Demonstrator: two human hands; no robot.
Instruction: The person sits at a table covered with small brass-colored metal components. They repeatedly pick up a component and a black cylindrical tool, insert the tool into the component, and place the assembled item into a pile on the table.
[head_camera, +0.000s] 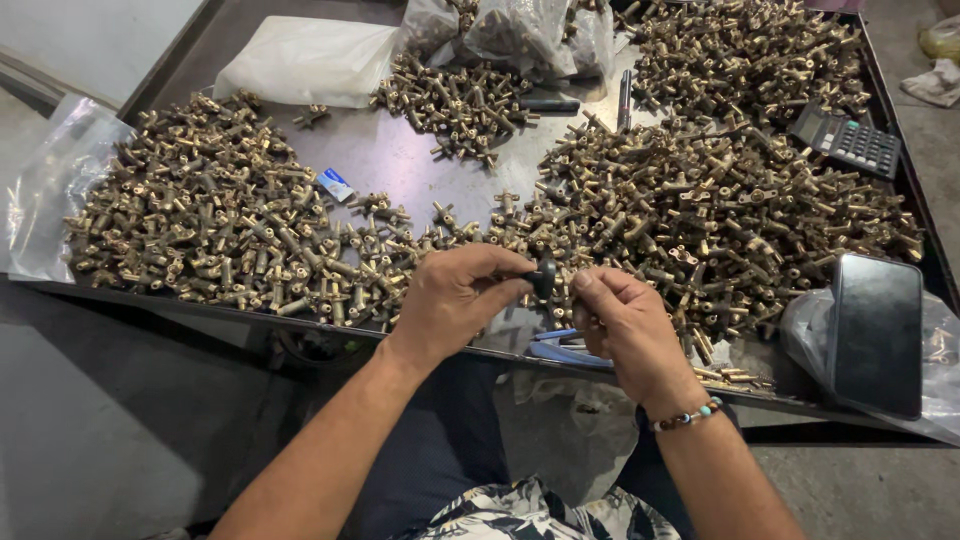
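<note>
Where the worktop (400, 160) meets its near edge, the left hand (452, 300) pinches a small black knob (543, 276), fingers closed on it, just at 9 o'clock of the right hand (628, 325), whose fingers curl shut; what they hold is hidden. Brass fittings (230, 230) lie heaped from 9 to 2 o'clock, a calculator (848, 140) at 2 and a dark phone (878, 335) at 3.

Even, soft overhead light, moderately bright, no hard shadows. Mild sheen on the bare metal table (400, 160) and on the clear plastic bags (520, 30) at top. Dark phone screen (878, 335) reflects a faint highlight along its edge. Wide-angle lens: table edges bow, corners stretch. Brass fittings (700, 200) sharp mid-frame, softer toward far corners. Both hands are slightly soft; floor below is dim.
</note>
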